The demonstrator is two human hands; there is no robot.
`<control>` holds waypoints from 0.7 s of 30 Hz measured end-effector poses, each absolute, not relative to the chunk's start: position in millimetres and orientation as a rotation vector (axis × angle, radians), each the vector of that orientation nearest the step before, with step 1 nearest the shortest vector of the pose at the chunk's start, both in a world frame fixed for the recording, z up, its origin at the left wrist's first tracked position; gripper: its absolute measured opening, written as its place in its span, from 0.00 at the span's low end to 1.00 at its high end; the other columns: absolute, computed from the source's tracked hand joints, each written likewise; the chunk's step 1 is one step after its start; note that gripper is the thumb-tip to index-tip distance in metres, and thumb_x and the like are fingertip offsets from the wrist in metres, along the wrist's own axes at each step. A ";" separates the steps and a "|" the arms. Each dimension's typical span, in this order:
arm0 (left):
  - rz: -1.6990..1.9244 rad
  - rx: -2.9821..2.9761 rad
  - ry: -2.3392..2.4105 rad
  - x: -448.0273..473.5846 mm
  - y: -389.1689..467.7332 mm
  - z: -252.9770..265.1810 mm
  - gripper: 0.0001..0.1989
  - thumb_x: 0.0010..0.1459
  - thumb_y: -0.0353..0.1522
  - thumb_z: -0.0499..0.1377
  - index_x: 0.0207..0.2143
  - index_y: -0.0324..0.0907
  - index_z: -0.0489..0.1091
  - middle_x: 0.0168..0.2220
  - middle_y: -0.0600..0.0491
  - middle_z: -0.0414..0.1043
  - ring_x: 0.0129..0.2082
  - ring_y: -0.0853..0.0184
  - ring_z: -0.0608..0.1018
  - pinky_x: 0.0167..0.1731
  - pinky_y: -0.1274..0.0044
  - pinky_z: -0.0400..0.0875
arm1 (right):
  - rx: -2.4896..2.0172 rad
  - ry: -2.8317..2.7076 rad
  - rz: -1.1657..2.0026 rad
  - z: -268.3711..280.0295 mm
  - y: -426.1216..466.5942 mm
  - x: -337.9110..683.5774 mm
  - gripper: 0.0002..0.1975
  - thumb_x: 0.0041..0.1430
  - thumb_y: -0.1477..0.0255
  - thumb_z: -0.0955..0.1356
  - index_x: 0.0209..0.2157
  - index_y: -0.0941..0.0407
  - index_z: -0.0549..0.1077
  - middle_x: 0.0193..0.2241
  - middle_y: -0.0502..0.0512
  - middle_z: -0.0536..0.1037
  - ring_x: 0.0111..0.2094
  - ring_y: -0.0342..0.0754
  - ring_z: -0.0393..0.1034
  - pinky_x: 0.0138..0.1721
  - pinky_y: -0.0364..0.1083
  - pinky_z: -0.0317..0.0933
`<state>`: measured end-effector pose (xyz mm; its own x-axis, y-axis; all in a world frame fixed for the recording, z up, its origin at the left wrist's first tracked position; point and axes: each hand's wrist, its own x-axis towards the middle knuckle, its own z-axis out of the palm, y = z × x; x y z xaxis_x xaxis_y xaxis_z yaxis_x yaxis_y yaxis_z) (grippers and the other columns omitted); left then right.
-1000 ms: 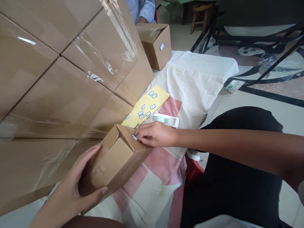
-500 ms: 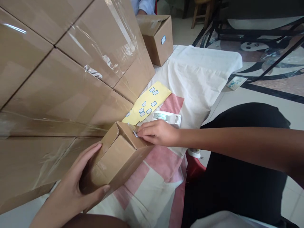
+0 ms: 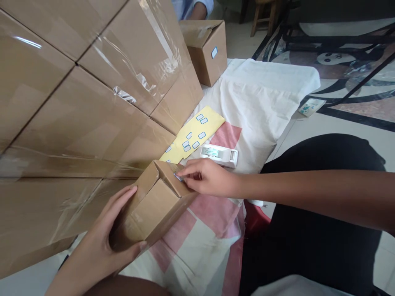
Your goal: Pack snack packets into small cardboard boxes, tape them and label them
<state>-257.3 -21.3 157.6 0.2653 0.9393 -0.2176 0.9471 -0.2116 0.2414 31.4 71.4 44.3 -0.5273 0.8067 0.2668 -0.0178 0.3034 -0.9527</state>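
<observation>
Left hand point(image 3: 100, 242): grasping, fingers and thumb spread across a small brown carton point(image 3: 154, 211), which is held tilted over the cloth-covered desk point(image 3: 247, 100). Right hand point(image 3: 211, 177): fingers bent, tips at a blue-edged label point(image 3: 178, 176) on the carton's far end; pinching or pressing, cannot tell. White plastic device point(image 3: 233, 157), windowed: just beyond the right hand. Yellow label sheet point(image 3: 212, 117): beyond the carton, against stacked taped cartons point(image 3: 123, 123) at left. Second carton point(image 3: 202, 63), labelled: far end, co-worker's hand point(image 3: 199, 11) behind. Wooden stool point(image 3: 261, 19): on the floor, background.
</observation>
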 end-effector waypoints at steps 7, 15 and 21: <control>-0.067 2.199 1.744 -256.6 -21.1 155.4 0.46 0.53 0.47 0.63 0.71 0.59 0.46 0.72 0.49 0.52 0.69 0.47 0.62 0.63 0.54 0.66 | -0.717 -1.640 1.544 41.9 65.4 31.1 0.16 0.62 0.80 0.66 0.47 0.59 0.81 0.39 0.56 0.81 0.37 0.46 0.75 0.41 0.46 0.68; -0.031 2.219 1.722 -232.5 -17.8 157.7 0.44 0.54 0.46 0.63 0.70 0.60 0.49 0.71 0.52 0.53 0.69 0.49 0.62 0.63 0.57 0.67 | -0.797 -1.079 1.791 55.4 98.5 5.3 0.13 0.69 0.67 0.65 0.49 0.54 0.77 0.53 0.53 0.78 0.55 0.46 0.70 0.60 0.46 0.59; -0.018 2.232 1.711 -210.4 -16.1 155.8 0.45 0.50 0.43 0.62 0.69 0.62 0.49 0.71 0.52 0.53 0.69 0.46 0.62 0.65 0.52 0.64 | -0.729 -1.145 1.747 38.6 107.7 -17.6 0.26 0.69 0.54 0.60 0.25 0.56 0.74 0.25 0.50 0.75 0.33 0.46 0.70 0.41 0.44 0.65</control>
<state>-210.4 -16.1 155.8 0.2799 0.9376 -0.2061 0.9417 -0.2263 0.2491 -17.6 107.7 38.6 -0.4252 0.9051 -0.0014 -0.3597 -0.1705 -0.9174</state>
